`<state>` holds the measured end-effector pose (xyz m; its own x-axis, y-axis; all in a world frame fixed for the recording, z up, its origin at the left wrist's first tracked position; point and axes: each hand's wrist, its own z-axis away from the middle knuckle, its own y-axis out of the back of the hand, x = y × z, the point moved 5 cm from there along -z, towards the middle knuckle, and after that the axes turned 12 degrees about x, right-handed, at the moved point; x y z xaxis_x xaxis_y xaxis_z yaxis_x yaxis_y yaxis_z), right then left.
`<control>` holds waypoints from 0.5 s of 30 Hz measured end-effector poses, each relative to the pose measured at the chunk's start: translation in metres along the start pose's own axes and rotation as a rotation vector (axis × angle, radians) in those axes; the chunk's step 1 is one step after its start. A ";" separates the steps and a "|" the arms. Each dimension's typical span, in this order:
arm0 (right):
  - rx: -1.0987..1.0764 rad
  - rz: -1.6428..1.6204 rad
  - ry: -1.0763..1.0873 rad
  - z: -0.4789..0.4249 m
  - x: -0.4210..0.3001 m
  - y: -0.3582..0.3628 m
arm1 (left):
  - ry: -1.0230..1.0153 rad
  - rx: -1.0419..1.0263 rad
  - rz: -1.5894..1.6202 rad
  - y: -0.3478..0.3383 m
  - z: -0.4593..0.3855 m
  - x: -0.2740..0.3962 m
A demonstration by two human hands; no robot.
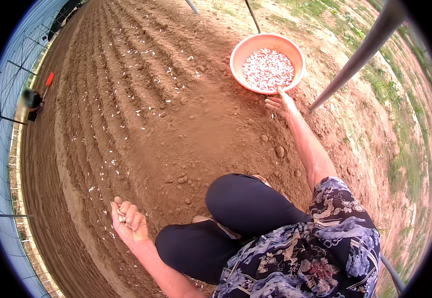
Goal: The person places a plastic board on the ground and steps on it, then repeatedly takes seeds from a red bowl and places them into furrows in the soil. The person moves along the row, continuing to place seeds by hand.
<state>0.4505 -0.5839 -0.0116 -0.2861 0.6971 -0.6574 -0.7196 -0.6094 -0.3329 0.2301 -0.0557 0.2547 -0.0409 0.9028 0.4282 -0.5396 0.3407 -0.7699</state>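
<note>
A pink plastic basin (pixel 237 74) stands on the soil at the upper right, partly filled with small pale garlic cloves (pixel 268 70). My right hand (pixel 283 106) is at its near rim, the thumb hooked over the edge and the fingers outside and below it. Over the furrows at the lower left, my left hand (pixel 131 221) is curled palm up around a few pale cloves (pixel 122 216). More cloves are scattered in the furrows (pixel 126 70) of loose brown soil.
A grey metal pole (pixel 353 67) slants up just right of my right forearm, and a thin dark rod (pixel 252 16) rises behind the basin. Grass (pixel 383 85) grows along the right side. Far left, a person (pixel 33 102) crouches near an orange-red object (pixel 50 78) beside the greenhouse wall (pixel 2 156).
</note>
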 end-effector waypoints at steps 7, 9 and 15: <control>-0.599 -0.051 -0.385 0.167 0.084 -0.055 | 0.186 0.022 -0.478 -0.067 -0.076 -0.099; -0.648 -0.193 -0.393 0.218 0.075 -0.095 | 0.227 -0.030 -0.596 -0.092 -0.095 -0.151; -0.447 -0.634 -0.218 0.218 0.055 -0.138 | -0.041 -0.026 -0.768 -0.136 -0.125 -0.282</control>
<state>0.3961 -0.3793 0.1451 -0.0584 0.9909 -0.1216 -0.4779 -0.1347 -0.8680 0.4199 -0.3236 0.1794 0.3063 0.3997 0.8640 -0.4091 0.8748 -0.2597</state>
